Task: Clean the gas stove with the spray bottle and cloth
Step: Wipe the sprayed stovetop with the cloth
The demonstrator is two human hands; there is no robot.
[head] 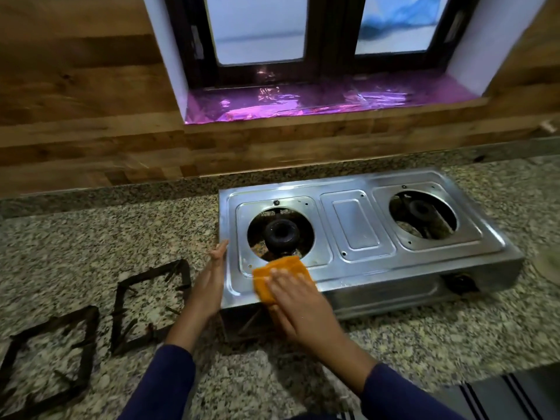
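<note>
Cloth (280, 272) under right hand (298, 301)

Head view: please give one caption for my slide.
Right hand wipes steel gas stove with orange cloth; left hand steadies it.

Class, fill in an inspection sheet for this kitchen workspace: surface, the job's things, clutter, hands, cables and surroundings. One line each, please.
Surface: speckled granite counter, no spills visible.
Job's things: steel gas stove with two burner openings, its supports off; orange cloth on its front left corner; spray bottle not seen.
Clutter: two dark pan supports lying on the counter left of the stove.
Hands: left hand flat against the stove's left edge; right hand pressing the cloth, fingers spread.
Cables: nothing seen.
Surroundings: wood-panelled wall; window with purple foil on the sill.
</note>
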